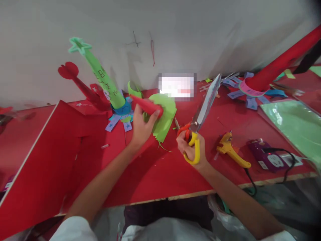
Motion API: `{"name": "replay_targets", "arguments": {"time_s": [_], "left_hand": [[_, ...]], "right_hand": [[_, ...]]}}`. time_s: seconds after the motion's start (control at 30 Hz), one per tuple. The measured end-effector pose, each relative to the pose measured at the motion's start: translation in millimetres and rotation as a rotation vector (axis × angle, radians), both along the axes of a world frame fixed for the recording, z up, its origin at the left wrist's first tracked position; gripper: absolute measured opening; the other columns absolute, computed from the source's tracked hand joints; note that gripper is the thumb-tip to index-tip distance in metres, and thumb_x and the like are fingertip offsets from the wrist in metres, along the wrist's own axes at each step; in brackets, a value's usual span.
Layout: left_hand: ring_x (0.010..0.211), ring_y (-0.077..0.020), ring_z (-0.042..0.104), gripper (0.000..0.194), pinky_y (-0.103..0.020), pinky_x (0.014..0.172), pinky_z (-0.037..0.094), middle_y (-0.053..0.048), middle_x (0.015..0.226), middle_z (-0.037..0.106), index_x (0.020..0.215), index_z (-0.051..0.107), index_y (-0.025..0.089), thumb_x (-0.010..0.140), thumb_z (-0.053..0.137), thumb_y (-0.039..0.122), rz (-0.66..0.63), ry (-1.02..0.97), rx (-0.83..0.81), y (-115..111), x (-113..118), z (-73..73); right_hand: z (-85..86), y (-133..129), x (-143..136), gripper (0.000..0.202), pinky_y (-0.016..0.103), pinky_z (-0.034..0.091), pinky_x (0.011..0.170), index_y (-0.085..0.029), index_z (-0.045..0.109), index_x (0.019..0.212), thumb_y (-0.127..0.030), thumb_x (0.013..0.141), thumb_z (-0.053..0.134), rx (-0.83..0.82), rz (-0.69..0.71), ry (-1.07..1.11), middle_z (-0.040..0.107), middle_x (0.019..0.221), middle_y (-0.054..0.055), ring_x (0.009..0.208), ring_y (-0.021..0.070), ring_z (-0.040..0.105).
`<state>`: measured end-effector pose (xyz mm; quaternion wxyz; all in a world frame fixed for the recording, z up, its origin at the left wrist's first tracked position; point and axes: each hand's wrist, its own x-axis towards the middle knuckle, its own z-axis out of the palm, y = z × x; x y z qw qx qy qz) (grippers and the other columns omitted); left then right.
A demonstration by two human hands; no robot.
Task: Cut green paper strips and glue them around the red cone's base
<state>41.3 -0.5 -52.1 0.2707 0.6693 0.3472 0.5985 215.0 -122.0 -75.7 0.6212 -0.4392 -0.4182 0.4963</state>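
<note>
My left hand (144,125) is closed around a red piece of paper (147,104), rolled or folded to a narrow shape, held above the table. Behind it lie light green paper pieces (165,113), one with a rounded end; whether the hand touches them I cannot tell. In my right hand (192,147) is a pair of scissors (198,124) with red and yellow handles. Their blades point up and away and look closed together. Left of the hands stands a green paper tube (105,77) with a star on top and a blue base.
A yellow glue gun (233,150) lies on the red table (160,174) at right, beside a purple box (267,155) with a black cord. Red paper tubes stand on both sides. A large red board (40,164) leans at left. A blurred bright rectangle (177,87) stands by the wall.
</note>
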Motion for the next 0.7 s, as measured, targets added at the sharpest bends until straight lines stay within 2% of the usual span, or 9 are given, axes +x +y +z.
{"name": "replay_targets", "arguments": {"time_s": [0.07,0.13,0.2,0.33,0.43,0.5,0.53,0.63,0.7], "left_hand": [[0.121,-0.0238,0.068,0.037,-0.043,0.108,0.055,-0.008,0.122,0.069,0.120,0.062,0.025,0.095,0.077,0.046,0.108,0.020,0.048,-19.2,-22.3,-5.2],[0.120,-0.0242,0.067,0.035,-0.046,0.109,0.053,-0.008,0.120,0.068,0.117,0.061,0.024,0.094,0.078,0.045,0.150,0.025,0.109,-32.5,-34.7,-10.3],[0.119,-0.0246,0.066,0.034,-0.048,0.109,0.054,-0.008,0.119,0.067,0.114,0.061,0.024,0.094,0.078,0.045,0.156,0.075,0.158,-40.2,-40.7,-14.3],[0.130,-0.0289,0.063,0.038,-0.054,0.115,0.051,-0.011,0.135,0.062,0.122,0.064,0.026,0.094,0.077,0.048,0.092,0.267,0.230,-48.3,-50.7,-19.9],[0.149,-0.0352,0.051,0.051,-0.063,0.128,0.037,-0.013,0.155,0.053,0.139,0.063,0.032,0.101,0.056,0.066,-0.030,0.358,0.235,-51.3,-63.1,-25.2],[0.158,-0.0358,0.041,0.062,-0.063,0.132,0.032,-0.012,0.166,0.044,0.150,0.057,0.035,0.104,0.040,0.073,-0.079,0.264,0.147,-49.6,-71.2,-31.5],[0.159,-0.0347,0.039,0.062,-0.061,0.131,0.036,-0.010,0.170,0.040,0.153,0.053,0.037,0.104,0.039,0.073,-0.088,0.172,0.063,-47.3,-74.6,-35.6],[0.152,-0.0321,0.051,0.062,-0.052,0.116,0.055,-0.007,0.177,0.031,0.155,0.046,0.042,0.099,0.062,0.064,-0.111,-0.114,-0.301,-36.0,-80.9,-48.8],[0.142,-0.0323,0.061,0.067,-0.049,0.108,0.060,-0.011,0.171,0.042,0.150,0.052,0.035,0.092,0.075,0.061,-0.126,-0.205,-0.535,-29.0,-82.7,-54.8]], "right_hand": [[8.4,9.3,-7.0,0.045,0.021,0.037,0.040,-0.023,0.054,0.080,-0.051,0.080,0.090,-0.051,-0.117,0.055,0.056,0.068,-0.007,0.044,0.0052,0.045],[16.7,19.3,-14.6,0.048,0.023,0.042,0.040,-0.023,0.055,0.083,-0.053,0.076,0.092,-0.119,-0.088,0.106,0.063,0.078,-0.006,0.044,0.0049,0.048],[22.2,28.4,-22.4,0.050,0.023,0.042,0.038,-0.024,0.055,0.083,-0.053,0.072,0.094,-0.142,-0.033,0.117,0.061,0.075,-0.007,0.042,0.0048,0.046],[19.8,39.6,-35.0,0.052,0.021,0.034,0.036,-0.024,0.050,0.080,-0.043,0.068,0.098,-0.177,0.054,0.100,0.049,0.061,-0.011,0.040,0.0042,0.040],[8.2,43.3,-38.8,0.050,0.021,0.031,0.037,-0.025,0.050,0.079,-0.040,0.068,0.096,-0.156,0.060,0.076,0.046,0.055,-0.013,0.038,0.0051,0.040],[-0.7,45.6,-37.8,0.048,0.022,0.032,0.037,-0.025,0.050,0.080,-0.039,0.069,0.095,-0.153,0.043,0.050,0.045,0.054,-0.013,0.038,0.0062,0.041],[-4.6,46.9,-36.3,0.048,0.022,0.033,0.037,-0.026,0.050,0.081,-0.038,0.069,0.095,-0.153,0.029,0.036,0.045,0.054,-0.013,0.038,0.0062,0.041],[-12.0,50.5,-30.1,0.047,0.022,0.033,0.038,-0.025,0.052,0.083,-0.037,0.069,0.095,-0.132,0.007,-0.025,0.046,0.057,-0.013,0.040,0.0056,0.041],[-13.8,52.2,-26.4,0.047,0.021,0.032,0.038,-0.025,0.052,0.082,-0.037,0.069,0.095,-0.116,0.004,-0.036,0.046,0.056,-0.013,0.040,0.0054,0.042]]}}
